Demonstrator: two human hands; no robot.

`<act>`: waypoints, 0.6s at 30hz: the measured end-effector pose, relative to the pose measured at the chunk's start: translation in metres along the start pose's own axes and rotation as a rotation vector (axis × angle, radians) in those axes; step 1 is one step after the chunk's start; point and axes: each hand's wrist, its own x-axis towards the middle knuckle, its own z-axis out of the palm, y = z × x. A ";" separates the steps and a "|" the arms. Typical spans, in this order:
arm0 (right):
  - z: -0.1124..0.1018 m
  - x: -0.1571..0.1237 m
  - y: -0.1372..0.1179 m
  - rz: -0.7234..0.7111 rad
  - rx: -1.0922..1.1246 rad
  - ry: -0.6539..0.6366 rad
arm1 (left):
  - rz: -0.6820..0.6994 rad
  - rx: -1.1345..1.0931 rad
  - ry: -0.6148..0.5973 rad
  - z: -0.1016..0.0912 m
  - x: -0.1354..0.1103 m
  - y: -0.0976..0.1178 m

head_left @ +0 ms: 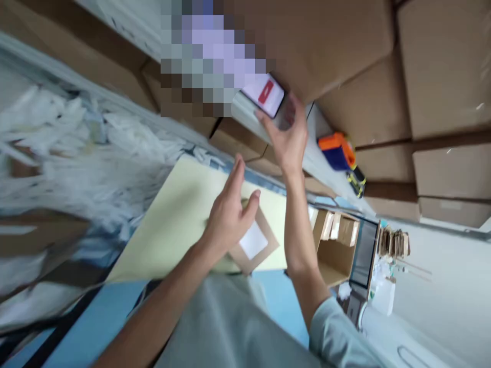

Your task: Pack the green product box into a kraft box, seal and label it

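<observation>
My right hand (289, 135) reaches up to a phone (268, 97) by the shelf ledge, thumb and fingers apart around its near end. Whether they touch the phone is hard to make out. A red button shows on its lit screen, and the rest is pixelated. My left hand (230, 214) is open, fingers stretched out and thumb apart, above a flat brown cardboard packet (270, 240) with a white label (253, 241). Part of the packet is hidden behind that hand. Under it lies a pale yellow board (169, 220).
Cardboard boxes (364, 46) are stacked beyond the ledge. An orange and blue tape dispenser (337, 152) and a yellow-black tool (356, 181) sit on the ledge. Crumpled white plastic (69, 133) fills the left side. An open wooden compartment (335, 255) stands at the right.
</observation>
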 end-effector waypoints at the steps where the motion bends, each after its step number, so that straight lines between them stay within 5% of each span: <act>1: -0.007 -0.015 -0.004 -0.017 0.004 0.033 | -0.049 0.017 -0.017 -0.003 -0.012 -0.010; 4: -0.034 -0.090 0.016 -0.173 0.162 0.188 | -0.240 0.106 -0.080 -0.009 -0.050 -0.046; 6: -0.047 -0.165 0.055 -0.110 0.158 0.180 | -0.365 0.215 -0.128 -0.009 -0.075 -0.071; 11: -0.027 -0.362 0.169 0.918 0.325 -0.089 | -0.483 0.446 -0.178 0.007 -0.120 -0.107; 13: -0.008 -0.412 0.193 1.115 0.559 -0.304 | -0.492 0.544 -0.131 0.017 -0.129 -0.108; 15: 0.005 -0.437 0.202 1.022 0.822 -0.462 | -0.519 0.673 -0.068 0.028 -0.136 -0.103; 18: 0.007 -0.440 0.214 0.775 0.867 -0.478 | -0.583 0.829 -0.024 0.052 -0.147 -0.088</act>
